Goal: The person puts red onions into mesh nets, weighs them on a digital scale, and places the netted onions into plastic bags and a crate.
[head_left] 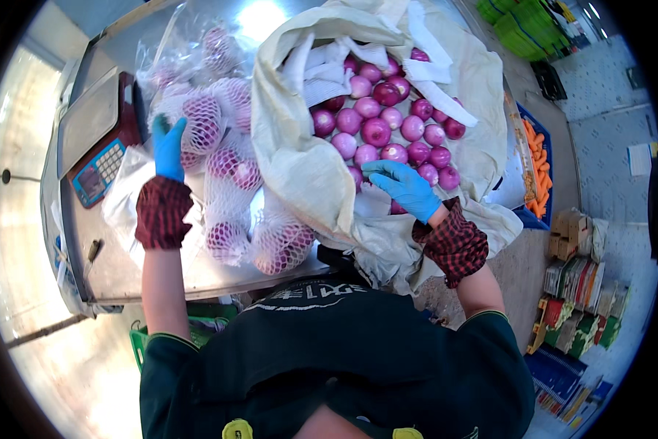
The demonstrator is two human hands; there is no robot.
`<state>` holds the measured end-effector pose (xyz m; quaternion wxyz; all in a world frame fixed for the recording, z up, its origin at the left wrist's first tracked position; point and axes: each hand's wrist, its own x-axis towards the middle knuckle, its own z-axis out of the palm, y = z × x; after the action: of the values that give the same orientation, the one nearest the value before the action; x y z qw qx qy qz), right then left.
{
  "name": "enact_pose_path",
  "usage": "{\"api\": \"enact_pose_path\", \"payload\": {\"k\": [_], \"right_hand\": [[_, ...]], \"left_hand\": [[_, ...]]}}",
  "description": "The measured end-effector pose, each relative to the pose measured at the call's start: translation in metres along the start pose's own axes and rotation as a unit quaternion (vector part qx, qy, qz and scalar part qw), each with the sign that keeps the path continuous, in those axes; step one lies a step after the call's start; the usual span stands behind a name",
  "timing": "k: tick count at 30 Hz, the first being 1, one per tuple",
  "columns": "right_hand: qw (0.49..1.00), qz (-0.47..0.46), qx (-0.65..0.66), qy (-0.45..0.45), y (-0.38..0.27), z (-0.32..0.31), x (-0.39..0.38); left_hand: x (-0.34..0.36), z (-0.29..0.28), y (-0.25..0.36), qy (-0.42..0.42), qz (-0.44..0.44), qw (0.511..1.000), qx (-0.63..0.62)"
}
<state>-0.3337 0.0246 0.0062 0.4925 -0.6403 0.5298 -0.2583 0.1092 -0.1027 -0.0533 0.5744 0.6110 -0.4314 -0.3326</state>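
My left hand (169, 152), in a blue glove and a checked cuff, is raised with fingers apart beside a white net bag of red onions (203, 124). It seems to hold nothing; whether it touches the net I cannot tell. Over the near side of a large off-white sack (289, 164) is my right hand (404, 189), gloved in blue, its fingers stretched out across the loose red onions (376, 132). No onion shows in its grasp. More filled net bags (283, 245) lie bunched between the left hand and the sack, on the metal table (117, 274).
A scale (98, 139) with a blue keypad stands at the table's left. White netting strips (431, 73) lie over the sack's far part. To the right is a blue crate of carrots (540, 168). Green crates (526, 29) are at the far right; a green crate (140, 344) sits below the table.
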Motion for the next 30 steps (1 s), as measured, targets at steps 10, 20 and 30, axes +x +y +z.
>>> {"api": "enact_pose_path", "payload": {"k": [10,20,30], "right_hand": [[0.938,0.097,-0.262,0.206,0.126,-0.142,0.155],[0.930,-0.002,-0.308,0.200,0.163,-0.237,0.195],[0.945,-0.145,0.236,0.174,0.007,-0.117,0.076]], "left_hand": [[-0.073,0.237,0.061,-0.446,0.272,0.847,0.096],[0.029,0.438,0.042,-0.395,0.390,0.647,0.523],[-0.095,0.337,0.108,-0.545,-0.179,0.763,-0.299]]}}
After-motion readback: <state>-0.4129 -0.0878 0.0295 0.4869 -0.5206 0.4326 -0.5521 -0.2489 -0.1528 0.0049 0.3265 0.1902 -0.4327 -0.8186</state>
